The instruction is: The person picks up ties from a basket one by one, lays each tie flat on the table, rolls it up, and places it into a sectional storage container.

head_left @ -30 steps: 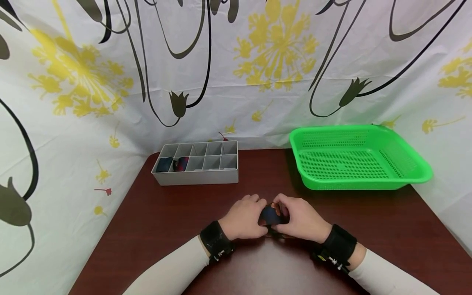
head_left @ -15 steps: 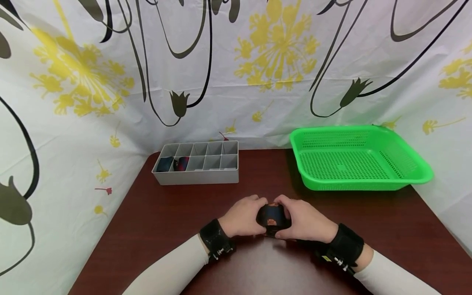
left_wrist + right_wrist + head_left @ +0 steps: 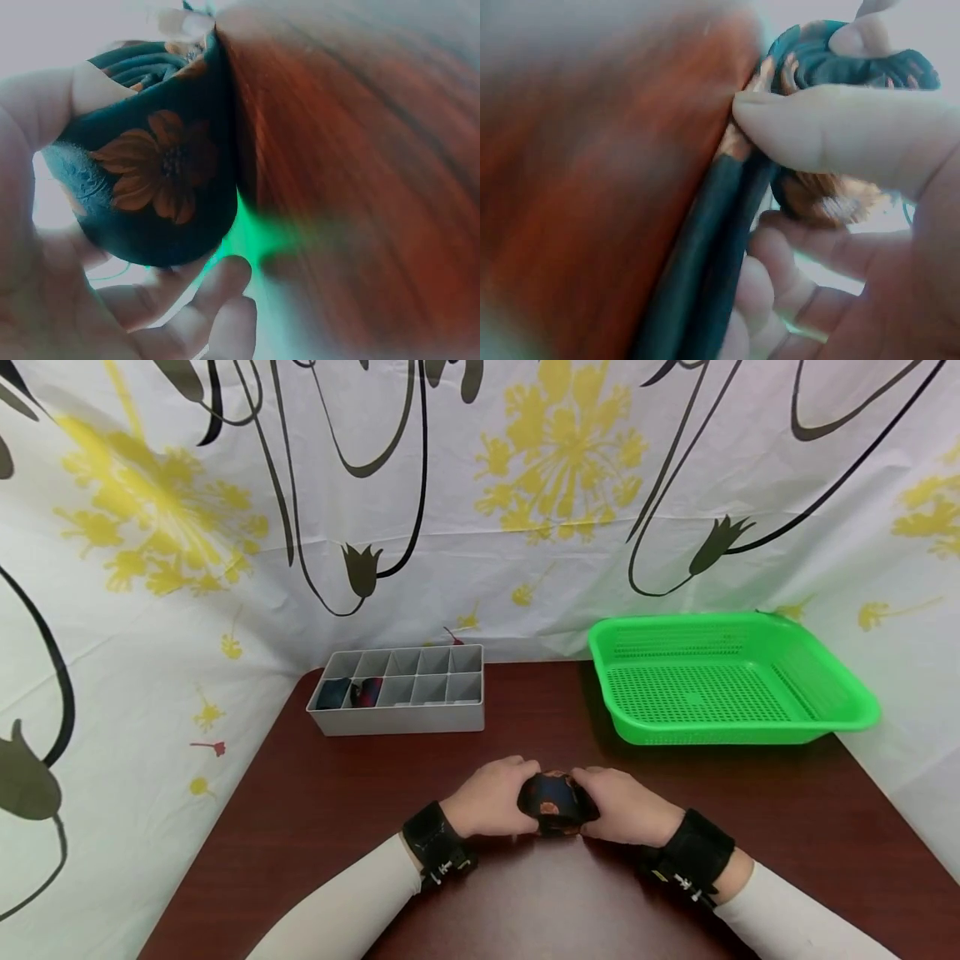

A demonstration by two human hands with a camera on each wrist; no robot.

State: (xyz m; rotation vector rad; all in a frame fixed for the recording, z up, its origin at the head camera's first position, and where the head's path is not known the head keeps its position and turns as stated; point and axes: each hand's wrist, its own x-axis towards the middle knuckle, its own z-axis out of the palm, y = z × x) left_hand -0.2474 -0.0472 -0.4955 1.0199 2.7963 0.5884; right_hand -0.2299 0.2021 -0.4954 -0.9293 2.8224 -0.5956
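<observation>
A dark necktie with orange flowers, rolled into a coil, lies between both hands on the table. My left hand grips the coil from the left; in the left wrist view the thumb rests at the upper edge of the rolled necktie and the fingers curve beneath it. On the other side, my right hand holds the necktie, its thumb pressing the layers near the coil. The narrow strip of the necktie runs out past that thumb along the table in the right wrist view.
At the back left stands a grey compartment box. Its two front-left compartments hold a dark rolled piece and a red-and-blue one. A green plastic basket sits at the back right of the brown table, before a patterned curtain.
The coil has turned and more of it shows between the hands. My right hand has shifted slightly to the right; my left hand has stayed nearly in place.
</observation>
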